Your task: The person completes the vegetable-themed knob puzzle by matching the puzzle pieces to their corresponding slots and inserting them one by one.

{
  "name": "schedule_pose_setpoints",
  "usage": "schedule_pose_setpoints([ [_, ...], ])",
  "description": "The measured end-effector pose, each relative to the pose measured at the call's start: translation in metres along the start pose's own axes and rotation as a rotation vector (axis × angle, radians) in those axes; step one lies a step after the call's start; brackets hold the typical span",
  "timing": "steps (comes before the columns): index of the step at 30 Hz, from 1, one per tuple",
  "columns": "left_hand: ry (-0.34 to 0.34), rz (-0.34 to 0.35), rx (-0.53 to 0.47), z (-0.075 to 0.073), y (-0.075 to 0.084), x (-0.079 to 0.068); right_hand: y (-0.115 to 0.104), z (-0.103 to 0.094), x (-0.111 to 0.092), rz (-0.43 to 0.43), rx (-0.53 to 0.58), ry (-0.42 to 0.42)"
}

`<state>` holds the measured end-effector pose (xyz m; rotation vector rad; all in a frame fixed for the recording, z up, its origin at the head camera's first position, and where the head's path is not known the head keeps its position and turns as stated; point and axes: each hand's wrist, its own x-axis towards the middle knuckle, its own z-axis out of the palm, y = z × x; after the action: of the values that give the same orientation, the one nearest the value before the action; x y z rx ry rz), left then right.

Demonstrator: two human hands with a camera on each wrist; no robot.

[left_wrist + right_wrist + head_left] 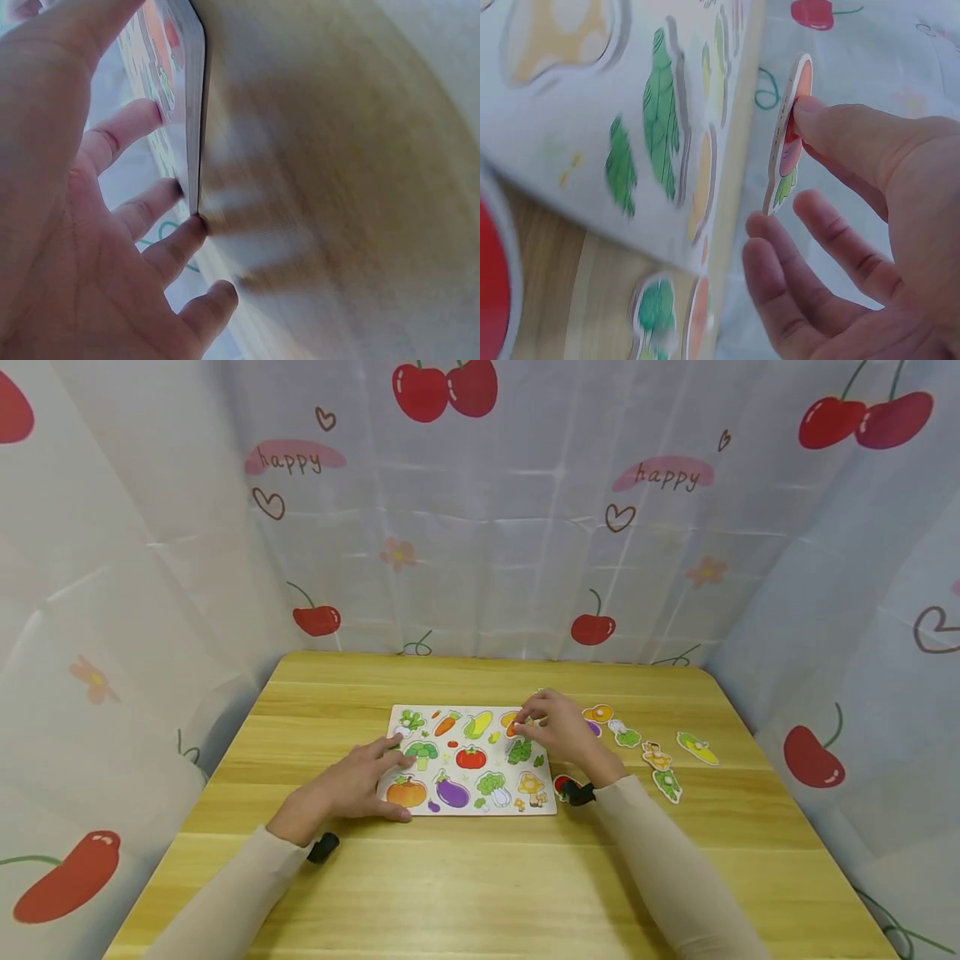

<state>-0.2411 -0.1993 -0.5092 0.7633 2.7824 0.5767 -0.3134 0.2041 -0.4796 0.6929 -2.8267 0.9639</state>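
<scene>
A white puzzle board (497, 762) printed with vegetable pictures lies flat on the table. My left hand (358, 781) rests at its left side, fingers spread over the edge and thumb near the lower left corner. My right hand (561, 727) is over the board's upper right corner. In the right wrist view, its thumb and forefinger pinch the red knob of an orange puzzle piece (786, 154) with a green leafy end. The piece stands on edge, apart from the board, and the other fingers are spread. The full picture on it is hidden.
Several loose puzzle pieces lie right of the board, among them a cabbage piece (624, 734), a mushroom piece (656, 756), a green piece (667, 786) and a long yellow-green piece (697, 747). A red piece (564, 783) is partly hidden beneath my right wrist. A printed curtain (480, 585) surrounds the wooden table (450, 885).
</scene>
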Motion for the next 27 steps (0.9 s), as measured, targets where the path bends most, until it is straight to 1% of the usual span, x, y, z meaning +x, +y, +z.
schedule_pose_setpoints([
  [3,-0.003,0.005,0.001,-0.001,0.002,-0.001,-0.007,0.010,0.010,0.014,0.000,-0.032],
  [8,0.000,0.014,-0.003,-0.002,0.004,0.000,-0.018,0.025,0.028,-0.004,-0.002,-0.046],
  [15,0.002,0.026,0.006,0.000,0.002,0.000,-0.028,0.047,0.049,0.034,0.010,-0.082],
  [21,0.001,0.015,-0.002,0.001,0.000,0.001,-0.035,0.061,0.061,0.017,0.022,-0.081],
  [27,0.004,0.009,-0.001,0.001,-0.001,0.001,-0.045,0.072,0.071,0.026,0.017,-0.086],
])
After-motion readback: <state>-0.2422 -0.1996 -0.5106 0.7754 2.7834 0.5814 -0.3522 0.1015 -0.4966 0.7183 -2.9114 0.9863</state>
